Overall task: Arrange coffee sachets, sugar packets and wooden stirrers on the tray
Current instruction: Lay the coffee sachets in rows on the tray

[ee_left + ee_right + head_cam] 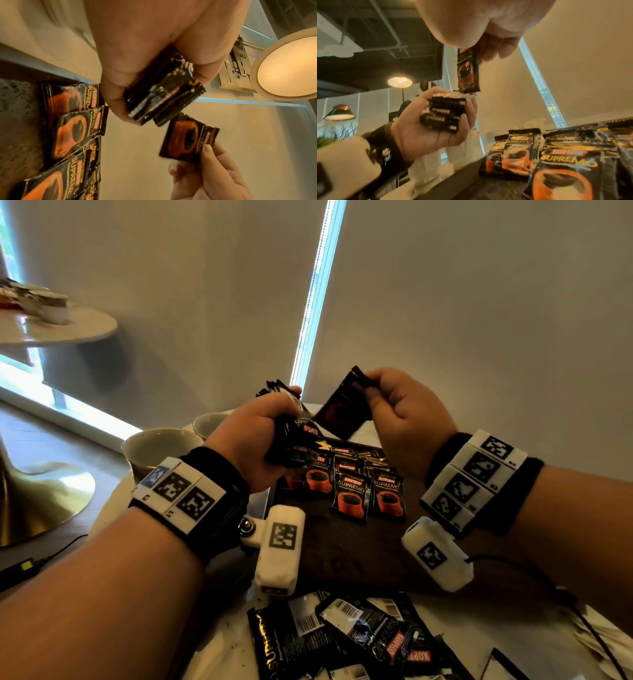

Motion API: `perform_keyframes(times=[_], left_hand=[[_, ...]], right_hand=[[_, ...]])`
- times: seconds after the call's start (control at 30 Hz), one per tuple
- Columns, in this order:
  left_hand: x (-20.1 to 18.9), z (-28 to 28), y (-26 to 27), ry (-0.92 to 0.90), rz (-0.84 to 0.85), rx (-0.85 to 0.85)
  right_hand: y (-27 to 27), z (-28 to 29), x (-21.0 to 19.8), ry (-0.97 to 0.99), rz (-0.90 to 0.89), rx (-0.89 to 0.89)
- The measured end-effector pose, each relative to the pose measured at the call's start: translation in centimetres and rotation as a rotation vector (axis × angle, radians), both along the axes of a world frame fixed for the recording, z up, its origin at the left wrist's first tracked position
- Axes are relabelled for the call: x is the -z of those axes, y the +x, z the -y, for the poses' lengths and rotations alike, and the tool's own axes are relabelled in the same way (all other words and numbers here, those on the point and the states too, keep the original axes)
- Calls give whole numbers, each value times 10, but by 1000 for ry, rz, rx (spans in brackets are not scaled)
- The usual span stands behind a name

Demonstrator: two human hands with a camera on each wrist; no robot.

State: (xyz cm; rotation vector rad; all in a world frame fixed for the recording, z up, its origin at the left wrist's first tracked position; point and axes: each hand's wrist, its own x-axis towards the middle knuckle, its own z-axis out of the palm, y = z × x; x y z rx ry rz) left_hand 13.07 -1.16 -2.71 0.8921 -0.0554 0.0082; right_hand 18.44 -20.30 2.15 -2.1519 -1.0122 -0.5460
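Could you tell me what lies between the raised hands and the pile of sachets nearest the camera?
In the head view, the dark tray, with sachets arranged at its far end.

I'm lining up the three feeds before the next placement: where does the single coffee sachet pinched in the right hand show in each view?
Head: single sachet upper centre, pinched by the right hand, beside the left hand.
Left wrist: single sachet lower right of centre, below the bundle.
Right wrist: single sachet top centre, hanging above the bundle.
Shared landmark: the sachet row on the tray.
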Motion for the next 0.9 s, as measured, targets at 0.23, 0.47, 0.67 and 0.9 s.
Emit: perform_keyframes(times=[0.23,0.47,0.67,0.9], left_hand=[[0,8,-7,226,23,171],[0,9,-8,292,19,125],[0,6,-9,249,27,107],[-2,8,-12,224,56,92]], right_hand=[[1,-8,1,63,-196,16],[-4,-12,-1,42,-229,-18],[-5,0,-11,-332,3,-93],[-2,-3,-6,-375,53,-90]])
